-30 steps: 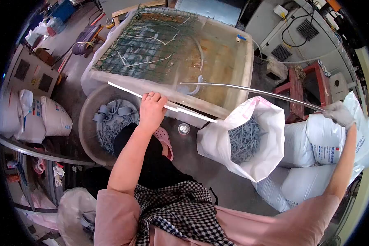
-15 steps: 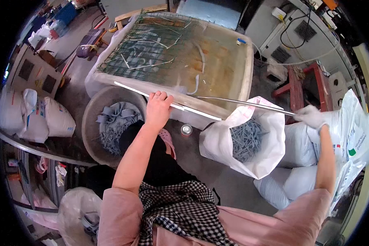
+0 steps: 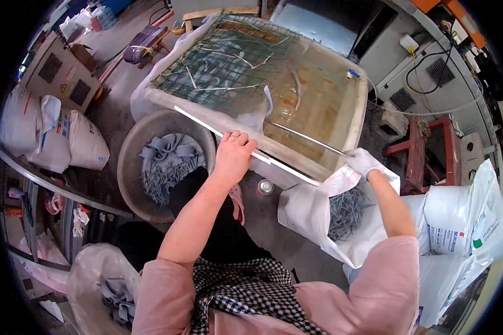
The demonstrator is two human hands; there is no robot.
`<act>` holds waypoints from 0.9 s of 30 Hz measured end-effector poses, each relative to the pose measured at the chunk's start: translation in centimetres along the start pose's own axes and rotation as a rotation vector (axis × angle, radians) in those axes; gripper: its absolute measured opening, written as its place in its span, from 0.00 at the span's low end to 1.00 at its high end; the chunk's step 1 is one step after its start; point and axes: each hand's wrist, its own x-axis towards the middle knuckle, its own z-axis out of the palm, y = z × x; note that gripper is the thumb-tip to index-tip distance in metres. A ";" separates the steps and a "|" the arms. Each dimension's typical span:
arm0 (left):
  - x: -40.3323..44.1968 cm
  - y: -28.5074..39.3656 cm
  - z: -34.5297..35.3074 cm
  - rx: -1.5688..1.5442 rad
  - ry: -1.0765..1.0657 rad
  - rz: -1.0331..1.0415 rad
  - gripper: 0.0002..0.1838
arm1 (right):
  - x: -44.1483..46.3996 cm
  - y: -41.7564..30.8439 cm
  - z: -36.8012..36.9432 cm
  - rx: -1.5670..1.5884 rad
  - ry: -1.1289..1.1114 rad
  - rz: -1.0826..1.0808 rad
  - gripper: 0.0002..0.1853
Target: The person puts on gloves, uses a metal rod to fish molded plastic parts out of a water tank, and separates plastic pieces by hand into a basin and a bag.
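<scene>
My right hand (image 3: 363,162), in a white glove, is closed around a thin metal rod (image 3: 310,138). The rod slants down to the left over the water tank (image 3: 359,120), and its far end is by the green net's edge. Close to that end a curved grey strip (image 3: 269,100) stands up from the water. My left hand (image 3: 233,156) is bare, its fingers curled over the tank's near rim at a long white strip (image 3: 198,121). Under the green net (image 3: 221,56) lie many grey pieces. Another grey strip (image 3: 297,89) is in the cloudy water.
A round tub (image 3: 127,181) of grey pieces stands left of my legs. Below my right arm is an open white sack (image 3: 302,215) of grey sticks. A small can (image 3: 265,187) stands on the floor. Full sacks (image 3: 450,215) and a red frame (image 3: 422,159) are at right.
My right hand has moved left with the rod, toward the tank. The curved grey strip near the rod's end now stands more upright. My left hand stays on the rim; the view has shifted.
</scene>
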 end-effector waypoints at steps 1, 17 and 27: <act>0.1 0.0 0.0 0.000 -0.001 -0.004 0.16 | 0.5 -0.6 0.0 -0.002 -0.003 -0.002 0.23; -0.6 -0.2 -0.8 -0.009 -0.024 -0.013 0.17 | -16.1 14.2 -10.6 0.240 0.054 0.155 0.16; -0.5 -0.1 -0.5 -0.007 -0.027 -0.006 0.16 | -15.2 18.5 -4.9 0.468 0.079 0.141 0.15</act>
